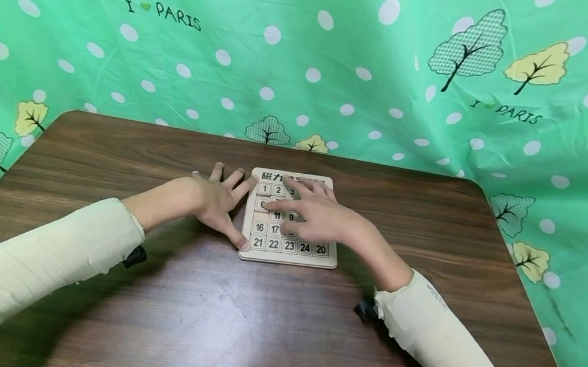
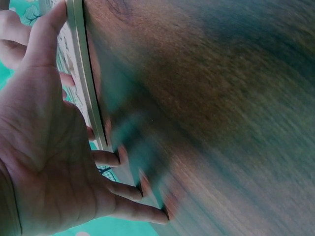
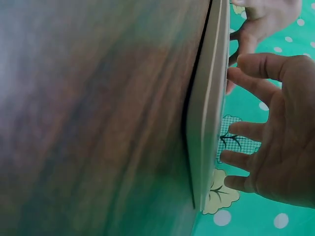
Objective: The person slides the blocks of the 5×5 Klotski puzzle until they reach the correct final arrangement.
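Note:
A pale number slide puzzle point(image 1: 287, 259) lies flat on the table, with black-numbered square tiles in a grid and Chinese lettering along its top. My left hand point(image 1: 216, 201) is spread at its left side, thumb at the lower left corner and index finger near the upper left edge. In the left wrist view the other fingertips point(image 2: 160, 216) rest on the table. Over the puzzle, my right hand point(image 1: 322, 219) reaches with its index fingertip on the 6 tile point(image 1: 260, 204). A blank slot point(image 1: 260, 216) shows below that tile. The right hand hides several tiles in the middle and right.
The puzzle sits toward the far side of the dark wood-grain table point(image 1: 222, 315). Behind and beside the table hangs a green curtain point(image 1: 312, 39) with white dots and printed trees. A black strap piece point(image 1: 135, 256) shows under the left sleeve.

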`<state>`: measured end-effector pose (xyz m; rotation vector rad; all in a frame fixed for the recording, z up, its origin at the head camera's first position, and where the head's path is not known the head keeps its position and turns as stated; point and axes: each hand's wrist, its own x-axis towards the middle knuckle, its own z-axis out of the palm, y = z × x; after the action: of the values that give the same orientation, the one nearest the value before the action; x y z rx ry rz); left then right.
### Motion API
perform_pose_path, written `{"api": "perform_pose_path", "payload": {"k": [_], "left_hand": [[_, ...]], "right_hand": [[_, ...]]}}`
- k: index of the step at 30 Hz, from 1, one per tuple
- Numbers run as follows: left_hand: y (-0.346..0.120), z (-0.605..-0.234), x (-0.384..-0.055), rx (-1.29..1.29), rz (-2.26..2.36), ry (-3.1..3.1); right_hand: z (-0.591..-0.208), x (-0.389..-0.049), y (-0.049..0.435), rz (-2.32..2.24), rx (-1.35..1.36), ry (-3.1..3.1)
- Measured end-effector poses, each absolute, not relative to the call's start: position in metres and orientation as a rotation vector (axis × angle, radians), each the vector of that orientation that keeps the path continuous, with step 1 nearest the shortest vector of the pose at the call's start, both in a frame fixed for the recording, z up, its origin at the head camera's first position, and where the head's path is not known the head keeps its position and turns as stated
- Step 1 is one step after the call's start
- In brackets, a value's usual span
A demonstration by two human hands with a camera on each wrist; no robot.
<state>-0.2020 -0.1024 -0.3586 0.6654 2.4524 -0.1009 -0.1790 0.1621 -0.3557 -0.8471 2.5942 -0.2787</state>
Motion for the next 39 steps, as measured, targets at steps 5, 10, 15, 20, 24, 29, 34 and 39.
{"api": "perform_pose_path", "payload": {"k": [5, 10, 15, 20, 24, 29, 34, 39], "left_hand": [[-0.102, -0.356, -0.201, 0.668, -0.096, 2.452], [-0.102, -0.354, -0.2, 0.671, -0.098, 2.45], [-0.101, -0.354, -0.199, 0.67, -0.096, 2.45], [-0.101, -0.355, -0.2, 0.662, -0.106, 2.455], [-0.102, -0.355, -0.2, 0.666, -0.109, 2.455], [-0.103, -0.356, -0.201, 0.66, -0.101, 2.456], [-0.103, -0.356, -0.202, 0.661, -0.096, 2.452], [-0.101, -0.356, -0.201, 0.663, -0.101, 2.453]], "right_hand": [[-0.351, -0.171, 0.164, -0.273, -0.868, 2.547], [-0.35, -0.166, 0.166, -0.275, -0.89, 2.551], [-0.346, -0.17, 0.175, -0.271, -0.872, 2.611], [-0.345, -0.178, 0.185, -0.285, -0.818, 2.649], [-0.349, -0.181, 0.186, -0.253, -0.823, 2.638], [-0.351, -0.184, 0.177, -0.222, -0.837, 2.622], [-0.352, -0.186, 0.166, -0.218, -0.829, 2.595], [-0.351, -0.183, 0.167, -0.233, -0.844, 2.601]]}}
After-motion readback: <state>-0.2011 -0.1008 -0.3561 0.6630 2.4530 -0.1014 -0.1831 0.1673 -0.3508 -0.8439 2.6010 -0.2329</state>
